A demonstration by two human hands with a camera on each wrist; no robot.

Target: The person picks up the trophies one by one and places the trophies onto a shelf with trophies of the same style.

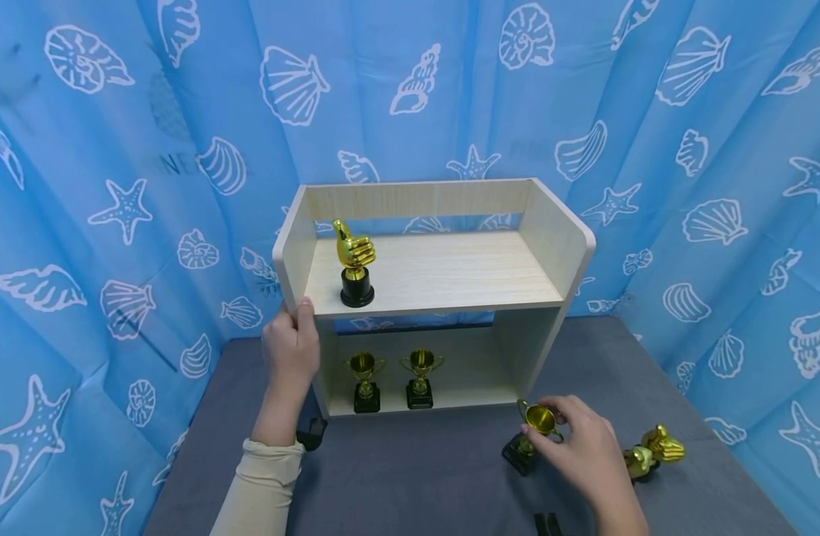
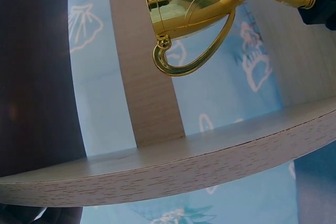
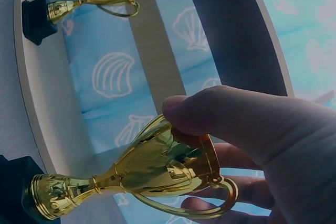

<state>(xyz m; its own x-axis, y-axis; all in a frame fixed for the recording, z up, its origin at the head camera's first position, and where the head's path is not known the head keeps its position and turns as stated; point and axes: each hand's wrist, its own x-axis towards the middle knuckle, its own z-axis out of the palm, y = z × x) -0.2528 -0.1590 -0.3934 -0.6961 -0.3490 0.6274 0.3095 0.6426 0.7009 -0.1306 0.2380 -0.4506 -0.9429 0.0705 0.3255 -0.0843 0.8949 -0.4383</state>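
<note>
My right hand (image 1: pixel 580 439) pinches a small gold trophy cup (image 1: pixel 541 420) by its bowl, thumb on the near side and fingers behind. The cup tilts, its black base (image 3: pixel 18 190) low in front of the shelf's right end. My left hand (image 1: pixel 292 346) grips the left side panel of a two-tier pale wooden shelf (image 1: pixel 443 272), thumb on the front edge near the middle board. Two more gold trophy cups, a left one (image 1: pixel 366 383) and a right one (image 1: pixel 420 380), stand upright on the lower tier. A gold thumbs-up trophy (image 1: pixel 356 264) stands at the upper tier's left.
Gold hand-shaped trophies (image 1: pixel 654 450) lie on the grey tabletop (image 1: pixel 410 476) to the right, beside my right wrist. A blue curtain (image 1: pixel 410 89) with white shells hangs behind the shelf and on both sides.
</note>
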